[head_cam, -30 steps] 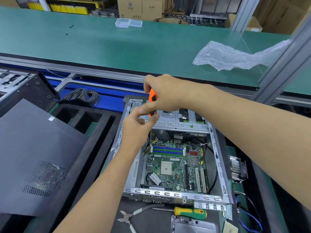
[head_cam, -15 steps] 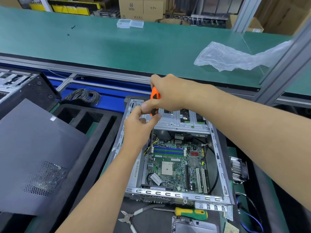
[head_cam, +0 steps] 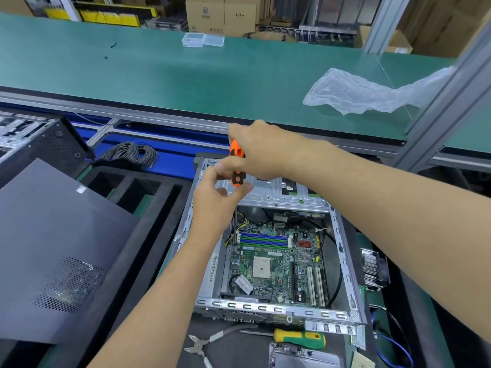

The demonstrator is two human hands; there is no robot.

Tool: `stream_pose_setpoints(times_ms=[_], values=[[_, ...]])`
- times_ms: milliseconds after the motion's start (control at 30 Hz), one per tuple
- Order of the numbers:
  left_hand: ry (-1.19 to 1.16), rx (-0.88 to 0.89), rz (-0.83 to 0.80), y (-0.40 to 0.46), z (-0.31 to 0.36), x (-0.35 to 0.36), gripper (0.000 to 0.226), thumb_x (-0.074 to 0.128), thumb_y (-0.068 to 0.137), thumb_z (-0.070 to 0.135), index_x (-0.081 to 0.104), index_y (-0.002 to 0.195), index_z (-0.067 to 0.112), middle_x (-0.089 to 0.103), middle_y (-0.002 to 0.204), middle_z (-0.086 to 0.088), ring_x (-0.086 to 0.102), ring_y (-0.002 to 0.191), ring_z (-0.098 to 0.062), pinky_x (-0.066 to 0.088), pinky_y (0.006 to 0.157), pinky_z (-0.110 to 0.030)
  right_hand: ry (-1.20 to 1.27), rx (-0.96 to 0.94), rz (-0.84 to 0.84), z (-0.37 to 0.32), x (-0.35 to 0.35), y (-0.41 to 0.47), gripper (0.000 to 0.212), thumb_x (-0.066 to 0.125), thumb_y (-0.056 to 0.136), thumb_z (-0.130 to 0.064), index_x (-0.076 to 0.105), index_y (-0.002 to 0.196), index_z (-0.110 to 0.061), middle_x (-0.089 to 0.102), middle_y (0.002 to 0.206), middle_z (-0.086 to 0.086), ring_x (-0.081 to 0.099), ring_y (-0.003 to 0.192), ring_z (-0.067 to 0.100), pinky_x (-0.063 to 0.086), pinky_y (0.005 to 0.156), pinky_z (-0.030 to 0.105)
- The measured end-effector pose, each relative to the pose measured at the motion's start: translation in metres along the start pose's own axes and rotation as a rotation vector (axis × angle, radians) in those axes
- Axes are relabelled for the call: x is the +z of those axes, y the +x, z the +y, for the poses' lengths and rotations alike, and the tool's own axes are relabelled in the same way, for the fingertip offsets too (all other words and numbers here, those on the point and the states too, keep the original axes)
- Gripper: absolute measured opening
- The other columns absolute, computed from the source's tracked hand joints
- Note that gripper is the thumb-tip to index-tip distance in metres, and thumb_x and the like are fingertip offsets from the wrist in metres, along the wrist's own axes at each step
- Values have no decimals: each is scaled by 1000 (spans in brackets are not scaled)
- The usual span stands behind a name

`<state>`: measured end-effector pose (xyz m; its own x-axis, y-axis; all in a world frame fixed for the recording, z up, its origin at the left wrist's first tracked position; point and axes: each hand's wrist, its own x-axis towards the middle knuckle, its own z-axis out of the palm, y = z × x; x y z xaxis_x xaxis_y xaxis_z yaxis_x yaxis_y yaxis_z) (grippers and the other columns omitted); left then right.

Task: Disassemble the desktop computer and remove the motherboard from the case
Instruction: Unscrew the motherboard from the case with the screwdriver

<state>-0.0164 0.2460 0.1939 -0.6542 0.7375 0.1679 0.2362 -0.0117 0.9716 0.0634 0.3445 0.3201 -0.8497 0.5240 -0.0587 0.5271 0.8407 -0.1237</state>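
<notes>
An open metal computer case [head_cam: 342, 264] lies flat with its green motherboard [head_cam: 276, 264] exposed inside. My right hand [head_cam: 261, 150] grips the handle of an orange and black screwdriver [head_cam: 237, 166], held upright over the case's far left corner. Its shaft runs down behind my left hand toward the board's upper left edge, and the tip is hidden. My left hand [head_cam: 216, 203] is just below the handle, thumb and fingers curled around the lower end of the handle.
A dark side panel [head_cam: 58, 248] leans at the left over black foam trays [head_cam: 148, 208]. Cutters [head_cam: 210, 343] and a green and yellow screwdriver [head_cam: 297, 338] lie in front of the case. A heatsink [head_cam: 374, 269] sits to the right. A plastic bag [head_cam: 353, 94] lies on the green bench.
Both hands with the screwdriver have shifted slightly right and up over the case's far left corner; the left fingers stay at the handle's lower end.
</notes>
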Motion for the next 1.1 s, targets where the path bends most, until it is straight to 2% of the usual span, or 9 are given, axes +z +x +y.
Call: stream_pose_setpoints(times_ms=[100,200,367,467,633,800,867,967,1100], values=[[10,5,-50,-4,-4,-3,33,71,87,33,60,118,30,66,97,11,38,49,-11,42,53,-27,72,-36,-48,1,-2,1,27,57,91,-44,46,106,-25,45,86,-4,53,71,19,36,54,32],[23,21,-87,-4,-10,-5,28,64,94,28,64,121,22,56,60,-3,25,40,-9,27,45,-23,133,-58,-103,2,-6,1,25,61,85,-30,45,104,-27,48,88,-6,56,77,18,41,58,32],[16,-12,6,-1,-5,-1,22,78,80,30,62,96,26,64,86,19,33,45,-5,35,47,-15,30,4,-15,1,-2,-2,52,52,85,-69,41,105,-22,42,83,-2,46,67,16,36,54,33],[-9,16,-3,-1,-4,-1,27,76,81,31,61,104,27,66,98,19,30,45,-8,36,49,-19,-55,-30,36,0,-1,1,41,56,92,-54,46,108,-18,34,78,-3,38,62,13,24,49,30],[37,99,-48,-3,-6,-3,19,62,94,26,66,113,27,43,47,12,24,41,-9,24,43,-21,157,-110,-52,2,-5,1,32,66,85,-26,43,107,-23,47,85,-7,50,72,11,34,53,29],[20,81,-13,0,1,0,27,77,81,24,64,104,24,60,78,16,30,47,-10,35,50,-21,22,-18,-12,1,0,1,44,61,88,-54,43,110,-20,45,91,1,47,72,17,37,55,34],[34,66,-24,1,0,2,31,77,80,26,62,107,25,56,68,14,29,46,-11,32,49,-24,25,-34,-10,2,2,2,38,62,89,-51,46,107,-21,42,86,-2,49,71,18,32,52,32],[46,59,-60,-2,-7,2,25,71,86,28,65,110,31,27,47,7,23,46,-13,21,49,-28,134,-110,-70,6,0,3,31,69,87,-33,45,106,-25,50,90,-5,57,86,23,46,64,36],[39,46,-53,-1,-10,3,14,70,86,22,64,93,32,34,46,8,25,44,-11,24,45,-23,146,-110,-115,6,-3,1,41,73,84,-29,43,111,-28,52,103,-1,50,92,22,47,72,36]])
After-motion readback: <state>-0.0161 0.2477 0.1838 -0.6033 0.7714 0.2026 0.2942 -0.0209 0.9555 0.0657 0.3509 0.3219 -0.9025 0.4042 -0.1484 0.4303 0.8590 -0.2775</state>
